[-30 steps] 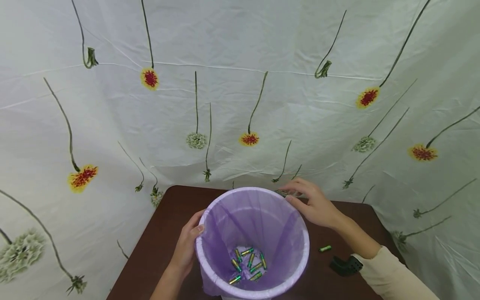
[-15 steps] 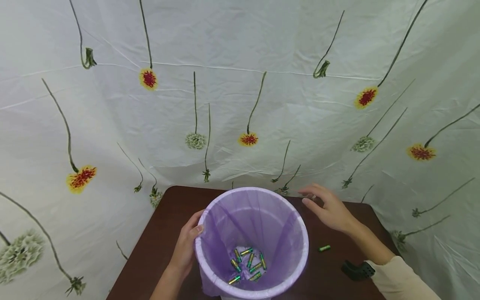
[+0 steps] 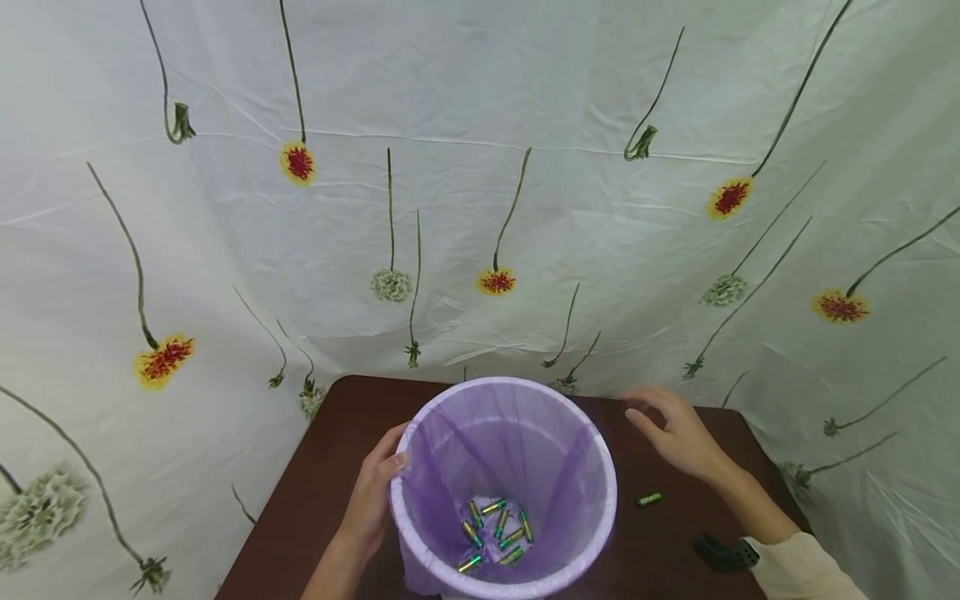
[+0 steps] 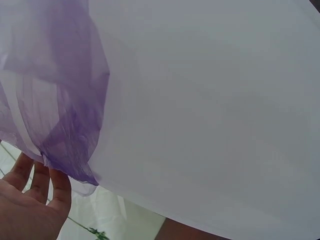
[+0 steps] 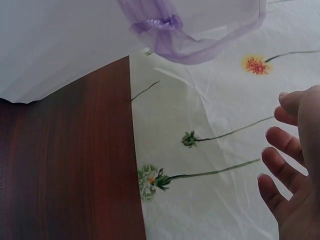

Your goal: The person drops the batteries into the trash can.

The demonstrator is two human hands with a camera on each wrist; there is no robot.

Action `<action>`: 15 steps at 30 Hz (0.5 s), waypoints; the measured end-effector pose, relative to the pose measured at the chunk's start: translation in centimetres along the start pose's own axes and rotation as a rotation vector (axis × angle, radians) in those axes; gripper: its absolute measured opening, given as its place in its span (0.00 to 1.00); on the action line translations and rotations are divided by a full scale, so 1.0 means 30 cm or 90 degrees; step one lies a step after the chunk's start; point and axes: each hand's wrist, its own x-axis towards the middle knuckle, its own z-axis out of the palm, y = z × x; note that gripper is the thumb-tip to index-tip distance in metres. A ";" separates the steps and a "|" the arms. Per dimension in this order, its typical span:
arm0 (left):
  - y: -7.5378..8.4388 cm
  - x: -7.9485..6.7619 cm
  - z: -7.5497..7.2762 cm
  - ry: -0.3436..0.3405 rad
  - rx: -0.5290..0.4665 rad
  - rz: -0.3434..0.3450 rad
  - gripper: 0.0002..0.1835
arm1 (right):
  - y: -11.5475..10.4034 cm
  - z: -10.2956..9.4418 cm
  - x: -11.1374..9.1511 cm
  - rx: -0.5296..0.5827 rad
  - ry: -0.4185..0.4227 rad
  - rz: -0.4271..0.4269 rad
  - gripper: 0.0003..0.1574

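A white trash bin [image 3: 610, 467] stands on the table, its rim covered by a translucent purple bin liner [image 3: 570, 433]. Several green-and-gold batteries [image 3: 501, 523] lie on the lined bottom. My left hand [image 3: 367, 496] grips the bin's left rim, thumb over the top edge and fingers outside. In the left wrist view those fingertips touch the liner [image 4: 75, 130] where it hangs over the bin wall [image 4: 200, 110]. My right hand [image 3: 678, 435] hovers right of the bin, holding nothing, fingers loosely bent. One battery [image 3: 648, 499] lies on the table below it.
The dark brown table [image 3: 322, 467] ends behind the bin against a white flowered cloth [image 3: 465, 208]. A black wrist device [image 3: 723, 553] sits at my right sleeve. In the right wrist view, a gathered purple knot [image 5: 172, 22] of liner hangs by the bin.
My right hand has left the bin's rear right rim and moved right and slightly nearer. My left hand keeps its grip, and the batteries lie as before.
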 end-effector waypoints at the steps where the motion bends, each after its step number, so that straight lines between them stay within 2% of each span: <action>1: -0.001 -0.001 0.000 -0.001 -0.001 0.000 0.23 | 0.007 0.003 -0.005 -0.002 0.002 0.003 0.14; 8: -0.001 -0.005 0.000 0.001 0.000 -0.003 0.24 | 0.047 0.019 -0.041 -0.016 0.015 0.022 0.14; 15: 0.003 0.000 -0.002 -0.010 -0.001 0.007 0.24 | 0.091 0.024 -0.075 -0.037 0.002 0.067 0.15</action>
